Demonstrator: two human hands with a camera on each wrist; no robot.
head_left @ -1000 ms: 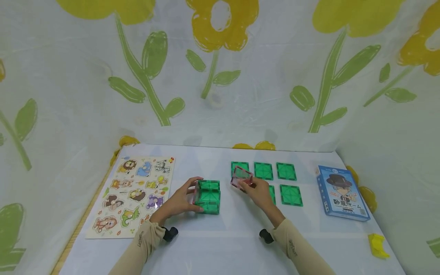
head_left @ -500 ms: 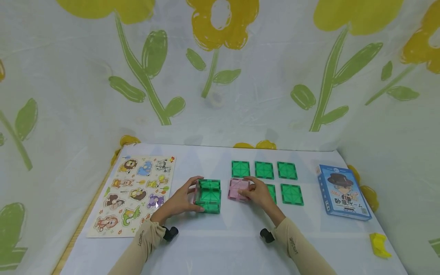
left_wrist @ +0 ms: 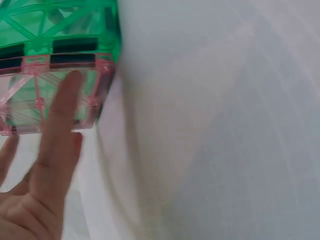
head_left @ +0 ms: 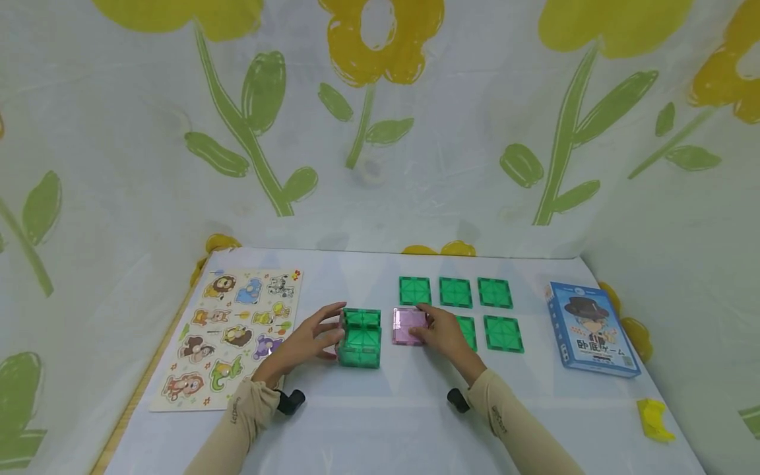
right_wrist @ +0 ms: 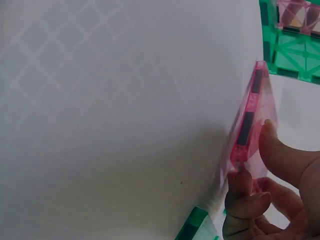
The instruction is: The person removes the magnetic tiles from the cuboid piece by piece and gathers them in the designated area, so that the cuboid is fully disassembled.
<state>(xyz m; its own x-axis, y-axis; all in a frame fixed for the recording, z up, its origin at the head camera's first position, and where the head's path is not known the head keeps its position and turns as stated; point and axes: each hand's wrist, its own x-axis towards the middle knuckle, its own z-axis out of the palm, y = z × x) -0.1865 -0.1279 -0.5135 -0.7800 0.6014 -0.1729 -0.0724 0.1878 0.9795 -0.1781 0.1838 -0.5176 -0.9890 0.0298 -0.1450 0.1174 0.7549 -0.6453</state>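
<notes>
In the head view a small box of translucent green magnetic tiles (head_left: pixel 360 337) stands at the middle of the table. On its left side is a pink magnetic tile (left_wrist: pixel 37 102), plainer in the left wrist view. My left hand (head_left: pixel 299 343) is beside that side, its fingers nearly straight and one fingertip against the pink tile. To the right of the box, my right hand (head_left: pixel 445 333) pinches a separate pink magnetic tile (right_wrist: pixel 250 107) between thumb and fingers. In the head view that tile faces up, apart from the box.
Several flat green tiles (head_left: pixel 504 334) lie in two rows behind and right of my right hand, which partly covers the front row. An animal puzzle board (head_left: pixel 237 323) lies left. On the right are a blue box (head_left: pixel 594 330) and a yellow object (head_left: pixel 655 420).
My right hand has brought the pink tile down and turned it from tilted to nearly flat. My left hand has loosened from around the box, its thumb drawing back.
</notes>
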